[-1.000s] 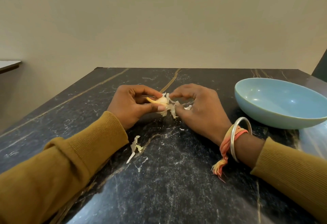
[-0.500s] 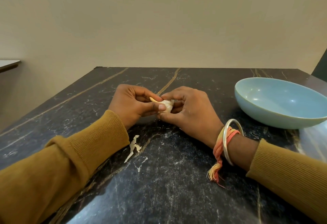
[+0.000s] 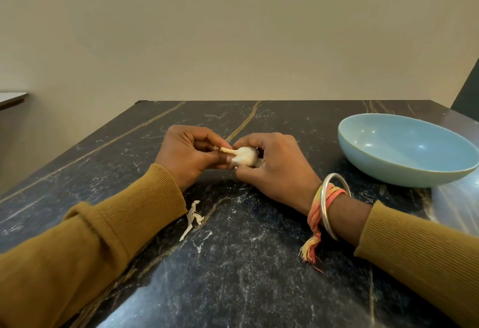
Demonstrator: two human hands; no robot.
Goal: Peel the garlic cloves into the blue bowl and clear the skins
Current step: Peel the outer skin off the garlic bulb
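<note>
Nearest to you, your two forearms reach in from the bottom corners in ribbed mustard-yellow sleeves [image 3: 90,244] and rest on a black marble table [image 3: 246,276] veined with white and gold. On your right wrist sit a plain silver metal bangle [image 3: 325,206] and a twisted orange and pink thread band [image 3: 315,213], its tassel lying on the stone.

Just short of your grip and a little left of it, beside your left cuff, a thin pale strip of papery garlic skin [image 3: 193,217] lies flat on the table.

At the middle, your hands meet on a small white garlic bulb [image 3: 245,156] with a dry pale stem, held a little above the table. Your left hand [image 3: 186,155] has its fingers curled and pinches the stem end, with the thumb against the neck of the bulb. Your right hand [image 3: 277,169] curls its fingers round the rounded end, closed on it from the other side. The stem points left, towards your left palm.

To the right of the grip and slightly beyond it, well apart from your right hand, stands a wide, shallow pale blue ceramic bowl [image 3: 409,146], upright near the table's right edge.

Past the grip, the table runs to its far edge against a plain beige wall [image 3: 233,29].
</note>
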